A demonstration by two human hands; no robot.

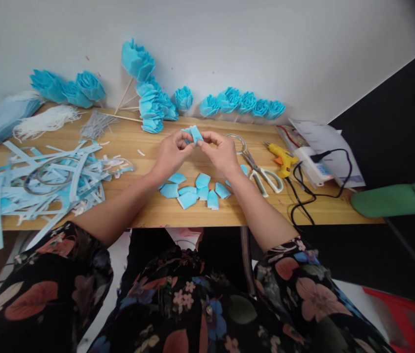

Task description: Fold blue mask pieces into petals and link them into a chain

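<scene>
Above the middle of the wooden table, my left hand (173, 151) and my right hand (221, 151) meet fingertip to fingertip. Between them they pinch light-blue fabric petals (195, 133), one standing up folded or curled; the fingers partly cover the lower part. Below my wrists, several loose blue petals (202, 180) with pointed ends lie scattered flat on the table. White-handled scissors (257, 171) rest to the right of my right hand, blades pointing away. Past them lies a yellow glue gun (283, 158) with a black cord.
Blue fabric flowers (152, 105) on sticks lean along the wall. Blue-white strips (78, 176) heap at the left, with white cords (47, 121) and face masks (5, 117) behind. A power strip (314, 167), papers (330, 142) and a green object (395, 198) occupy the right.
</scene>
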